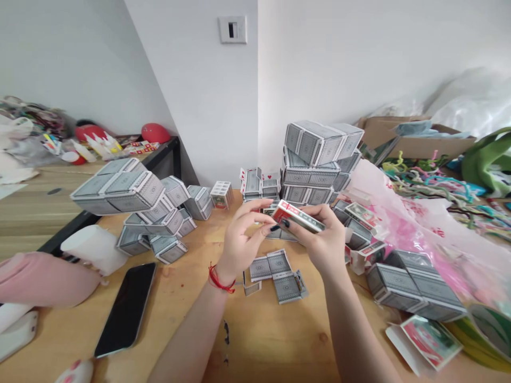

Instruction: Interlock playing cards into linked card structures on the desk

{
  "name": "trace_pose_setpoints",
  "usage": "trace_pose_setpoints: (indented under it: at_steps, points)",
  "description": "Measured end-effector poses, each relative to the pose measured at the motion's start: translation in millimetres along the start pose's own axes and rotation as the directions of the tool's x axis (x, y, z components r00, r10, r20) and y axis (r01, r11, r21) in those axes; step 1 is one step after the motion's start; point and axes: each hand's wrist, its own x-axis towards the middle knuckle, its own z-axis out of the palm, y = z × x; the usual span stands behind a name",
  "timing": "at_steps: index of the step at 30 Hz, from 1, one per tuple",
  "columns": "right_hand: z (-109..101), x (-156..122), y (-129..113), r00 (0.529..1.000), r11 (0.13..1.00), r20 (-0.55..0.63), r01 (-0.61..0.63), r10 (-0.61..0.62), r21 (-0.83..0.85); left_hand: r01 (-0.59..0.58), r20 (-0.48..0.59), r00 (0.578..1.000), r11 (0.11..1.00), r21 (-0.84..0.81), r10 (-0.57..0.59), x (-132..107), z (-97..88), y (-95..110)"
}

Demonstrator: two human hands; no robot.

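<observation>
Head view: our right hand (325,242) grips one flat red-and-green cardboard box (302,218) by its right end; our left hand (242,240) is at its left end, grip unclear; one black rectangular phone (126,308) lies left.

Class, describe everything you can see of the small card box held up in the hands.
The card box is slim and looks like thin printed card. Its narrow white side carries a red patch and lettering too small to read; red shows below. It slants down rightward above the wooden tabletop, gripped by the right hand, with the left hand at its left end.
</observation>
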Motion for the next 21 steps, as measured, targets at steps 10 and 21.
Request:
trace_pose_setpoints:
  at_steps: [10,21]
  points:
    - [6.6,-3.7,-6.3,0.964,0.980,0.232,-0.158,0.126,0.124,0.018,-0.047,0.999,1.000,0.013,-0.017,1.8,-2.1,-2.9]
    - [8.1,-1.6,1.1,0.948,0.985,0.296,-0.147,0.114,0.093,0.006,-0.013,1.000,0.995,0.100,-0.005,2.6,-14.0,-8.1]
